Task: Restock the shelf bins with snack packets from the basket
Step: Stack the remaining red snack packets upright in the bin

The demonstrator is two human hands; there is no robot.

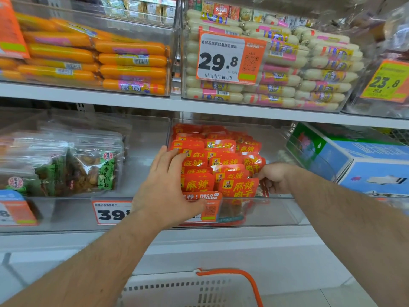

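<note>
Both forearms bare, reaching fwd and up. Left hand [163,185] flat, palm down, fingers straight and spread a bit, thumb out to the right. Right hand [273,179] w/ fingers curled under, knuckles up, wrist bent inward toward left hand.

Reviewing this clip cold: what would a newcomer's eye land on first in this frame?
Probably the stack of bright red snack packets in the clear bin at the middle of the lower shelf, with the left hand laid flat against their left side and the right hand pinching a packet at the right. Next, the big 29.8 price tag on the white sausage bin above.
</note>
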